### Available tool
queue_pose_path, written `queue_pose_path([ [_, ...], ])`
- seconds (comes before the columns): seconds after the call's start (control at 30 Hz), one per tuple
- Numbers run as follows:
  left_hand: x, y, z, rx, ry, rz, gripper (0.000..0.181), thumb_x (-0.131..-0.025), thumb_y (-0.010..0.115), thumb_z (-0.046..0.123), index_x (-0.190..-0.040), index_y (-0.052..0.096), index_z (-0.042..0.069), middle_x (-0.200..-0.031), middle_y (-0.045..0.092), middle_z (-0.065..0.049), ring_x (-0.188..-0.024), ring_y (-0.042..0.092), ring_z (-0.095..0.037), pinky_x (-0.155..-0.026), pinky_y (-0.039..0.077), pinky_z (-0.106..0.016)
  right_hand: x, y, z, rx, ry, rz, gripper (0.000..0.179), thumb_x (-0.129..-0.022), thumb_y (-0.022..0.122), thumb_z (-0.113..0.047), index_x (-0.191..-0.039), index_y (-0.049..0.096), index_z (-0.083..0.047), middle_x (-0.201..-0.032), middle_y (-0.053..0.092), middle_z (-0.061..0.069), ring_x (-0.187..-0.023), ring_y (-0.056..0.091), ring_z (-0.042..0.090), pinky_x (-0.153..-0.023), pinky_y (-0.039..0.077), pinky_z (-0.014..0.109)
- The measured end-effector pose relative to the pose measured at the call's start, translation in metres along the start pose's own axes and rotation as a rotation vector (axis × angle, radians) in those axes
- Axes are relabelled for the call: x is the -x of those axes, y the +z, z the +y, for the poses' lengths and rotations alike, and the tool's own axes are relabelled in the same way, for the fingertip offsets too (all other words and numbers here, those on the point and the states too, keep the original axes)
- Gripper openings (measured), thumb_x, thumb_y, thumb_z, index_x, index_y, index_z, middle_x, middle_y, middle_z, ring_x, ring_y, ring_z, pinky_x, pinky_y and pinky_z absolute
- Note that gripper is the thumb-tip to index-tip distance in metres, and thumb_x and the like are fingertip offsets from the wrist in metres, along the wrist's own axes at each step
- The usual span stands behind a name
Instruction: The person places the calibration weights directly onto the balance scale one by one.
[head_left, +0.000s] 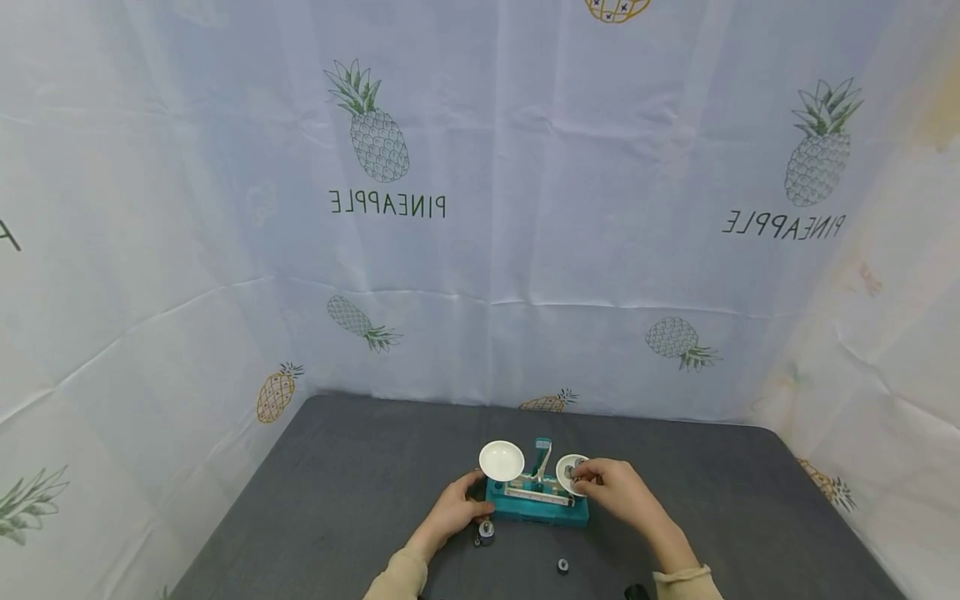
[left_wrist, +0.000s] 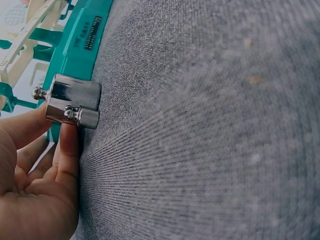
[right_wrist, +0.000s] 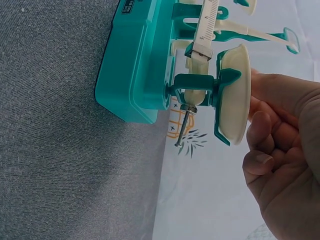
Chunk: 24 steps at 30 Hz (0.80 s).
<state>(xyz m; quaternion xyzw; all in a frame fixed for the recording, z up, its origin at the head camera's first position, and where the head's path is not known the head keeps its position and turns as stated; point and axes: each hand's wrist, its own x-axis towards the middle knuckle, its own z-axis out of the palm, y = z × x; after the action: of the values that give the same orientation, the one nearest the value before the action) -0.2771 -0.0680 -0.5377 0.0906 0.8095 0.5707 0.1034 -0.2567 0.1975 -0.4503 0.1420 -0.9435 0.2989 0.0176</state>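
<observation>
Cream sleeves come in lowest and closest, with a black object beside the right one, too cut off to name. Ahead stands the teal balance scale, about midway between the left and right edges of the bench, short of the far edge. And look at the left hand: thumb at the front of the scale's left end, fingers curled round behind, gripping it! By that thumb a fat chrome weight stands upright, a slim weight right at its side; whether they touch, I cannot tell. Out in front of the scale's right half, a lone small weight stands well apart from that pair.

Over to the right hand, up at the right pan, where metal pieces lie in the dish. Thumb and forefinger close together over the rim; whether they pinch anything, I cannot tell, since the dish hides the tips from the side. Left pan faces up at the other end. Silver slider sits just beside the 5 on the beam, and behind it all hangs a pineapple-print curtain, lettering reversed.
</observation>
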Motion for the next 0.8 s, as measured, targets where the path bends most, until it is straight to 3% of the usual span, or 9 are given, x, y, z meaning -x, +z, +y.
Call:
queue_pose_path([
  [0.57, 0.0018, -0.0003, 0.0019, 0.027, 0.002, -0.005, 0.062, -0.073, 0.066, 0.012, -0.126, 0.039, -0.004, -0.076, 0.060, -0.007, -0.056, 0.055, -0.008, -0.055, 0.046, -0.025, -0.0020, 0.0031, 0.0003, -0.016, -0.004, -0.023, 0.010, -0.079, 0.062, -0.024, -0.087, 0.066, -0.021, -0.075, 0.060, -0.010, -0.063, 0.048, -0.002, -0.053, 0.040, 0.018],
  [0.8, 0.0017, 0.0007, 0.0013, 0.031, 0.005, 0.002, 0.060, -0.074, 0.065, 0.010, -0.127, 0.040, -0.003, -0.078, 0.061, -0.010, -0.056, 0.055, -0.009, -0.055, 0.046, -0.027, -0.0023, 0.0053, -0.0006, -0.004, 0.005, 0.007, 0.009, -0.079, 0.062, -0.022, -0.087, 0.065, -0.021, -0.074, 0.060, -0.010, -0.061, 0.047, -0.002, -0.053, 0.039, 0.018],
])
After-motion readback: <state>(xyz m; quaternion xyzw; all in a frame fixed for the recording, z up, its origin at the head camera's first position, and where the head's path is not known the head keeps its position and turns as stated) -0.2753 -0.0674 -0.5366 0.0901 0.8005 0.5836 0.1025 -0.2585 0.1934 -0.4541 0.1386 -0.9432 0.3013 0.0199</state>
